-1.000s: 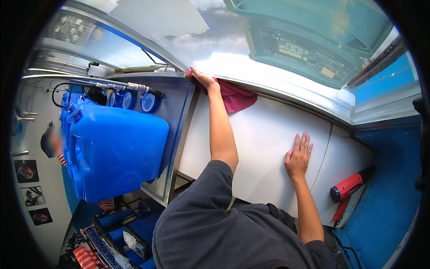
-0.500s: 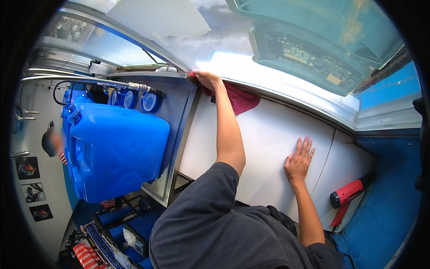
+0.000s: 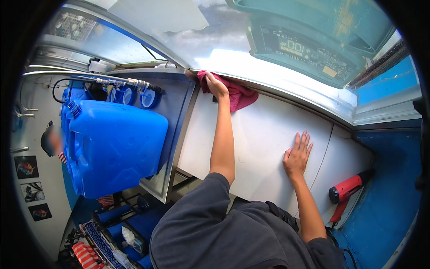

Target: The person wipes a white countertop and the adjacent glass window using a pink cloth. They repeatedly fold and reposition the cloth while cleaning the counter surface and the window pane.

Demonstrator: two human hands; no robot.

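At the far left corner of the white tabletop, my left hand is closed on a crumpled dark red cloth and presses it against the surface by the window ledge. Part of the cloth trails to the right along that back edge. Fingers apart, my right hand lies flat on the tabletop to the right, holding nothing.
A red heat gun rests at the right end, beside a blue wall. On the left, a large blue jerrycan stands by a metal counter. Metal pipes run behind it. Further left, another person is partly visible.
My left hand has drawn back a little from the corner and slightly right, bunching the cloth with it. The right hand stays in place on the tabletop.
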